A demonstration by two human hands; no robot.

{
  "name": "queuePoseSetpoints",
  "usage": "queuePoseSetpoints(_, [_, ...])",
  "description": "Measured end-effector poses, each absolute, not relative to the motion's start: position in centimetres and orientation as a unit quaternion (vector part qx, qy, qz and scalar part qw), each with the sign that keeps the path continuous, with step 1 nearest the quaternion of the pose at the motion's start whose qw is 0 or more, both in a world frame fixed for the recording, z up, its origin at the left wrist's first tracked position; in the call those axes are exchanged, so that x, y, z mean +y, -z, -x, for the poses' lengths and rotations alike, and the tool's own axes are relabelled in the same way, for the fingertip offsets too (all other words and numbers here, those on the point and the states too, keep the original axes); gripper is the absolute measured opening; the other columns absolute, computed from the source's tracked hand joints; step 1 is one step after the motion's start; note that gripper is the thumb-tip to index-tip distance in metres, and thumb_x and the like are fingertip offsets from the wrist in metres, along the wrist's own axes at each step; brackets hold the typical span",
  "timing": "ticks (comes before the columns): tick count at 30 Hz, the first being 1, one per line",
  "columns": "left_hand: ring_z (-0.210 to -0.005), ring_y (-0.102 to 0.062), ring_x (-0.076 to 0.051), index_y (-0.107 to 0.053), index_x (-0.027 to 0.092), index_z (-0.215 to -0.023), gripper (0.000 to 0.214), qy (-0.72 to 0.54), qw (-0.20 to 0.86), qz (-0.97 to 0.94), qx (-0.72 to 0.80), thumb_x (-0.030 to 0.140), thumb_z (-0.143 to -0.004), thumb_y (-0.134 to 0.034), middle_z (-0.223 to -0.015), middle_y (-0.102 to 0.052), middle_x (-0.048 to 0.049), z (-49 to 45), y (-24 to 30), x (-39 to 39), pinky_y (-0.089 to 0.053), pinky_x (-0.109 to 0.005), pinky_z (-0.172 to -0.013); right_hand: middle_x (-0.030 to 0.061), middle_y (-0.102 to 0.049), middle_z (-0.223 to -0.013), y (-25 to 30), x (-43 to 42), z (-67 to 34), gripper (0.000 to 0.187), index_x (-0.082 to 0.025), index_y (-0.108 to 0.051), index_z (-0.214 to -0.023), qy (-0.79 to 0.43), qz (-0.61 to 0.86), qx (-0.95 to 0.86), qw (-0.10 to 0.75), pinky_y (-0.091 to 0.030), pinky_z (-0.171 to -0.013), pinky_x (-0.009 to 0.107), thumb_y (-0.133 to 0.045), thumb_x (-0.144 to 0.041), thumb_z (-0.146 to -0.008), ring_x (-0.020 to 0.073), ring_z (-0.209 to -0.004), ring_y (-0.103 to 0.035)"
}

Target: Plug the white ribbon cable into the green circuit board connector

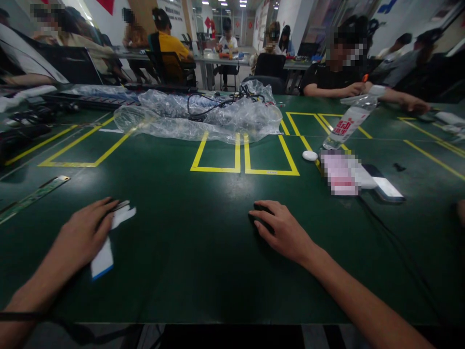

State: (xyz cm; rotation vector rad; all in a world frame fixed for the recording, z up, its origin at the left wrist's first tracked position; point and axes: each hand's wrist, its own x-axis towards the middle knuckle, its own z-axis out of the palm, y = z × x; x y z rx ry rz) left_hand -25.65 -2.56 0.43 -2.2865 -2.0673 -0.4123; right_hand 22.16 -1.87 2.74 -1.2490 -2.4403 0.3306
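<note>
At the left of the table, my left hand [82, 232] has its fingers closed on a white flat ribbon cable [103, 261]. One end of the cable, edged in blue, hangs out below the palm, and a folded part sticks out past the fingertips. My fingers hide the middle of it. Further left lies a long, narrow green circuit board [34, 198]. My right hand [285, 230] rests on the green tabletop [189, 252] with its fingers apart and nothing in them.
Clear plastic wrap [203, 118] with black cables lies across the far middle, over yellow tape outlines [218, 169]. To the right are a plastic bottle [349, 121], a white oval object [309, 155], a pink packet [339, 172] and a phone [387, 186]. Another person [341, 72] sits opposite.
</note>
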Motion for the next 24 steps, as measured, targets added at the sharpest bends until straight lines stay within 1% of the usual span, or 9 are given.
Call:
queuePoseSetpoints(2, [-0.132,-0.048,-0.034,-0.054,0.022,-0.131,0.044,0.128,-0.008,0.767,-0.629,0.039,-0.098,-0.032,-0.143,-0.053,-0.0108,22.2,0.3,-1.8,-0.043,-0.061,-0.107,0.0132,-0.060,-0.134,-2.7,-1.9,-22.1,0.034,-0.023,-0.065,-0.127,-0.119,0.446,-0.867,0.189,-0.047,-0.101,0.053,-0.051,-0.024,-0.096,0.0292,-0.127,-0.052])
queuePoseSetpoints(3, [-0.133,-0.047,-0.032,-0.055,0.020,-0.131,0.042,0.130,-0.026,0.792,-0.596,0.036,-0.098,-0.034,-0.144,-0.052,-0.0118,19.9,0.4,-1.4,-0.042,-0.059,-0.109,0.0132,-0.060,-0.134,-2.7,-1.8,-22.1,0.034,-0.023,-0.065,-0.127,-0.120,0.447,-0.866,0.188,-0.048,-0.101,0.053,-0.050,-0.024,-0.096,0.0292,-0.127,-0.053])
queuePoseSetpoints(8, [-0.135,-0.046,-0.026,-0.056,0.020,-0.131,0.036,0.157,-0.073,0.861,-0.477,0.026,-0.099,-0.039,-0.143,-0.054,-0.0091,7.8,-0.1,0.4,-0.041,-0.054,-0.111,0.0132,-0.059,-0.136,-2.4,-1.8,-22.1,0.035,-0.022,-0.063,-0.129,-0.111,0.447,-0.870,0.177,-0.046,-0.102,0.052,-0.051,-0.026,-0.096,0.0290,-0.128,-0.051])
queuePoseSetpoints(12, [-0.135,-0.045,-0.028,-0.056,0.019,-0.130,0.035,0.168,-0.073,0.879,-0.439,0.020,-0.098,-0.041,-0.144,-0.053,-0.0103,1.5,0.0,0.7,-0.042,-0.052,-0.108,0.0139,-0.056,-0.140,-2.1,-1.9,-21.9,0.039,-0.023,-0.060,-0.134,-0.090,0.440,-0.879,0.161,-0.043,-0.106,0.055,-0.050,-0.028,-0.096,0.0305,-0.132,-0.048])
queuePoseSetpoints(17, [-0.138,-0.042,-0.028,-0.054,0.017,-0.130,0.035,0.174,-0.091,0.884,-0.425,0.023,-0.098,-0.042,-0.147,-0.049,-0.0113,-0.8,0.0,0.1,-0.038,-0.052,-0.112,0.0158,-0.050,-0.147,-1.7,-2.2,-21.8,0.041,-0.023,-0.057,-0.137,-0.072,0.438,-0.885,0.139,-0.039,-0.109,0.058,-0.048,-0.031,-0.097,0.0331,-0.138,-0.042])
queuePoseSetpoints(21, [-0.140,-0.041,-0.025,-0.052,0.019,-0.133,0.036,0.164,-0.121,0.886,-0.417,0.027,-0.099,-0.041,-0.148,-0.048,-0.0103,0.2,-0.5,0.1,-0.037,-0.050,-0.114,0.0149,-0.049,-0.147,-1.8,-2.2,-21.8,0.042,-0.024,-0.057,-0.138,-0.074,0.438,-0.886,0.135,-0.040,-0.109,0.058,-0.050,-0.031,-0.097,0.0329,-0.138,-0.042])
queuePoseSetpoints(24, [-0.140,-0.041,-0.025,-0.048,0.021,-0.138,0.042,0.138,-0.117,0.885,-0.430,0.032,-0.099,-0.044,-0.151,-0.045,-0.0105,2.0,-0.7,0.6,-0.037,-0.051,-0.115,0.0146,-0.049,-0.148,-2.0,-2.2,-21.8,0.043,-0.025,-0.056,-0.139,-0.082,0.439,-0.885,0.129,-0.039,-0.110,0.057,-0.051,-0.031,-0.097,0.0324,-0.139,-0.042])
